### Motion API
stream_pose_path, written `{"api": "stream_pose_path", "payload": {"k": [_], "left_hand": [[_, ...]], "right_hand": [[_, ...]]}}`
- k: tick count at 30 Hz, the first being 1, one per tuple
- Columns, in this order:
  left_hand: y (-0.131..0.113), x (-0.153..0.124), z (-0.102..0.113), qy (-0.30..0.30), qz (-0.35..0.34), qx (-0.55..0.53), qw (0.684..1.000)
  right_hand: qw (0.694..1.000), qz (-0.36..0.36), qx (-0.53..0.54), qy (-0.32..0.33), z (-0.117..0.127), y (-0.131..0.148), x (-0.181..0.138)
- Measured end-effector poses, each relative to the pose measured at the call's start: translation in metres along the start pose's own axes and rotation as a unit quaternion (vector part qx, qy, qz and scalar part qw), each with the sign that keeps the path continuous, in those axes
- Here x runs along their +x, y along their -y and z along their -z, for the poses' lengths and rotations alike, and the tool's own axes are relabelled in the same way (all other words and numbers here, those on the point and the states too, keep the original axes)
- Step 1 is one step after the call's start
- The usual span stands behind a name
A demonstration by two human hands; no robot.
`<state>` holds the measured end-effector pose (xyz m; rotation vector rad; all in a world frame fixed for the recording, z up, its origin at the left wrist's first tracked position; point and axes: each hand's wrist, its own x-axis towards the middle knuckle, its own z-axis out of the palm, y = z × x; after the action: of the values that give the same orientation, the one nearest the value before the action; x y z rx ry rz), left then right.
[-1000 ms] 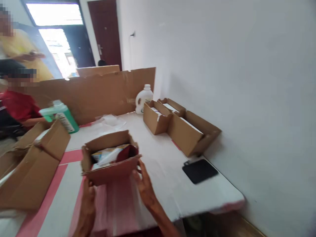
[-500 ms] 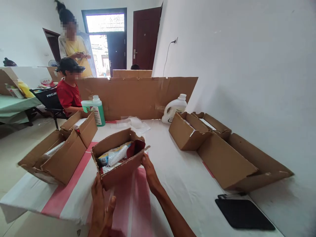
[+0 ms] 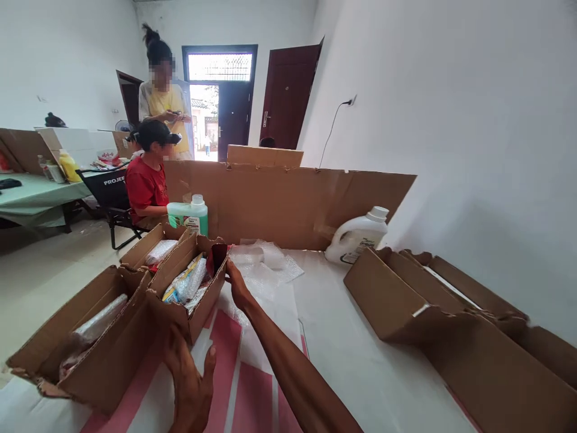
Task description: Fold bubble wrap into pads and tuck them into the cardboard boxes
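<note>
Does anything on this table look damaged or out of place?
The leftmost cardboard box has a ragged, torn-looking near rim, and crumpled bubble wrap lies loose on the table instead of inside a box.

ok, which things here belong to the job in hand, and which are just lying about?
In the job, by the look of it:
cardboard box between left hand and right hand
bubble-wrapped thing inside it
near-left box, probably
loose bubble wrap, perhaps

Likely just lying about:
green bottle
white jug
black chair

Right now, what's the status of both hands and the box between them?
Right hand at far end of box; left hand open by its near end. Bubble-wrapped item inside. Neighbouring boxes close on the left.
</note>
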<state>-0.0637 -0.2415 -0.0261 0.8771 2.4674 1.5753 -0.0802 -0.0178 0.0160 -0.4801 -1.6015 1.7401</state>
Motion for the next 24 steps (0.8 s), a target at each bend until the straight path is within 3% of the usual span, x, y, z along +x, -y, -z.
{"api": "stream_pose_path", "payload": {"k": [7,14,19,24], "left_hand": [[0.016,0.042,-0.027,0.009,0.022,-0.012,1.0],[0.022,0.051,-0.034,-0.009,-0.027,0.027,0.999],[0.021,0.028,-0.036,-0.048,-0.02,0.055,0.997],[0.026,-0.002,-0.06,0.009,-0.158,0.111,0.981]], "right_hand": [[0.999,0.007,-0.042,0.013,0.009,-0.025,0.047],[0.987,0.016,-0.163,0.008,0.009,-0.04,0.062],[0.943,0.031,-0.329,0.025,0.028,-0.039,0.039],[0.872,0.031,-0.484,0.068,0.071,-0.038,-0.007]]}}
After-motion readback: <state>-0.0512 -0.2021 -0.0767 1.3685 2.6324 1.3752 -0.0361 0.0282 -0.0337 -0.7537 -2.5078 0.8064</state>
